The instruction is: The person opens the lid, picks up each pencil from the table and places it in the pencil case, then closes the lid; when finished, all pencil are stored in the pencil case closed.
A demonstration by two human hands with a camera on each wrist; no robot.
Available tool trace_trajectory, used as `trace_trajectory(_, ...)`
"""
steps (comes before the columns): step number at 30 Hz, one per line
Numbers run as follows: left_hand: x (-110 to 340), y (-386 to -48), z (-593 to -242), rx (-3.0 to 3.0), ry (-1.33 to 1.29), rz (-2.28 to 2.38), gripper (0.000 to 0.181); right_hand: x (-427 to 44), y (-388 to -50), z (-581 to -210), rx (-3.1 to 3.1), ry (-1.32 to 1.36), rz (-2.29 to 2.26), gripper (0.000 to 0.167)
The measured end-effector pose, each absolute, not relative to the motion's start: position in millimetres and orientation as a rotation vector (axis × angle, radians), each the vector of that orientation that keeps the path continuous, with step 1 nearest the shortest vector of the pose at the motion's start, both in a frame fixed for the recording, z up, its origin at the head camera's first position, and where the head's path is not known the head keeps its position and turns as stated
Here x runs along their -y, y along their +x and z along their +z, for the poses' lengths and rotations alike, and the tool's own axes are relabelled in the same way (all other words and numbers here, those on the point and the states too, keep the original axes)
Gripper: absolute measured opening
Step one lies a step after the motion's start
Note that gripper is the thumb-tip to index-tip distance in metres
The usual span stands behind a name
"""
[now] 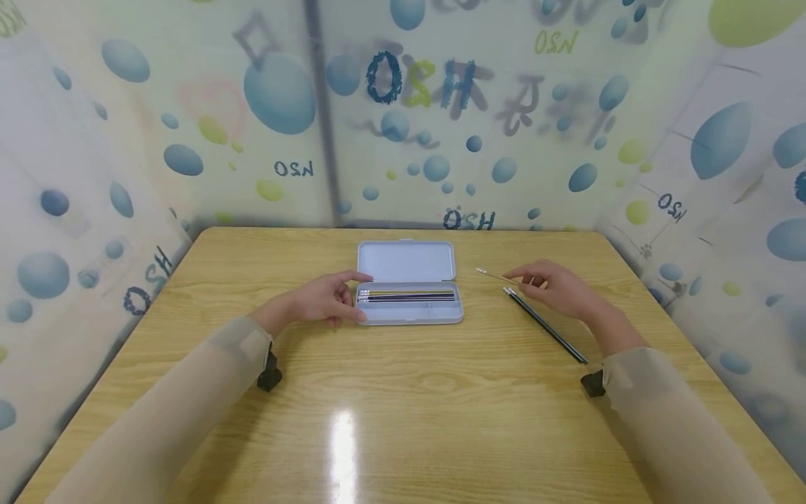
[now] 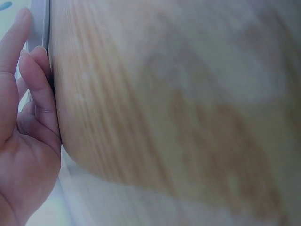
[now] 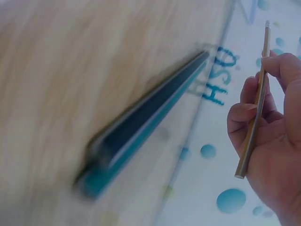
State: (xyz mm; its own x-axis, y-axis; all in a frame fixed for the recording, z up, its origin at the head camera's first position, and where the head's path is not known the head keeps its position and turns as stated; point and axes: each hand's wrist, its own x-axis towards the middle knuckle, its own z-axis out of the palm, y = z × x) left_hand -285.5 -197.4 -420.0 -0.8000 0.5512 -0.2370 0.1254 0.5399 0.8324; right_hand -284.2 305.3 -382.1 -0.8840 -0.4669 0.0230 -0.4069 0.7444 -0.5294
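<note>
The slim gold-brown wooden-looking pencil (image 3: 260, 94) in your right hand (image 1: 554, 283) should feel very light and stiff, with a smooth shaft that may roll a little between your fingertips; take it around the middle, as you do now, with the thumb and fingers pinched on it, and mind that hard sideways pressure could snap it. It is straight and slightly glossy, with a white-tipped end pointing away from your palm and a flat, unsharpened-looking end back by the palm. It hangs over the tabletop (image 1: 403, 378), to the right of the case and just beside two long dark pencils (image 1: 544, 325), one with a teal side, lying close together at a slant. The pale blue-grey, probably plastic, rectangular pencil case (image 1: 390, 322) lies further left, its lid (image 1: 406, 261) folded back on the far side. Your left hand spans its left end, thumb at the near corner and forefinger by the hinge, holding it steady. In the long compartment lies a row of yellow and dark pencils (image 1: 412, 296), white tips leftward; a divider marks off the front right. Behind everything hangs a pale backdrop (image 1: 403, 189) with blue and green drops.
</note>
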Motion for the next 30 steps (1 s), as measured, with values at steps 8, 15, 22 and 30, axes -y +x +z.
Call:
trace_trajectory(8,196.9,-285.0,-419.0,-2.298,0.547,1.190,0.088,-268.6,-289.7,-380.5,-2.790,-0.781,-0.807,0.032)
trace_trajectory(15,196.8,-285.1,-417.5,-2.299,0.538,1.188,0.088,-236.4,-295.3,-380.4,-2.750,-0.844,-0.823,0.031)
trace_trajectory(22,196.8,-285.6,-416.2,-2.295,0.534,1.189,0.088,-205.8,-301.5,-381.0,-2.719,-0.837,-0.818,0.027)
trace_trajectory(30,196.6,-285.5,-417.1,-2.284,0.531,1.202,0.089,-178.6,-307.1,-385.0,-2.688,-0.859,-0.803,0.024)
